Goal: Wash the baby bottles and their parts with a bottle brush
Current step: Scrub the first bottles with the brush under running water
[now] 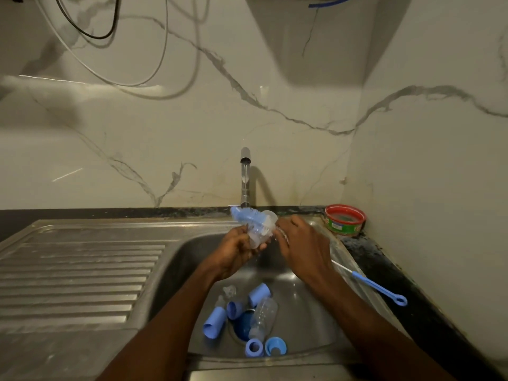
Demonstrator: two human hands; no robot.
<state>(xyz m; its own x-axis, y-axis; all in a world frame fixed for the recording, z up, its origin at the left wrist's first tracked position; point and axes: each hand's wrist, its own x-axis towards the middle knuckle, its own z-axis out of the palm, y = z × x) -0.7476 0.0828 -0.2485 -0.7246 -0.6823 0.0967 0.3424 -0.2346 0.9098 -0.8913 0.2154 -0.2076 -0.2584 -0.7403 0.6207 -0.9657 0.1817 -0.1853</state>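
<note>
1. two blue rings (265,347) lie nearest, below both hands, beside a clear bottle (263,316) and blue caps (215,322) in the sink (308,320).
2. left hand (238,250) grips a clear bottle part (259,229) holding the bottle brush (243,215).
3. right hand (299,243) curls beside it; its grip cannot be told.
4. thin blue brush (369,284) lies right of the right hand.

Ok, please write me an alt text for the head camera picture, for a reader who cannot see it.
Over a steel sink, a person's left hand holds a clear baby bottle with a blue bottle brush in it, under the running tap; the right hand is beside it. Blue bottle parts and another bottle lie in the basin.
</note>
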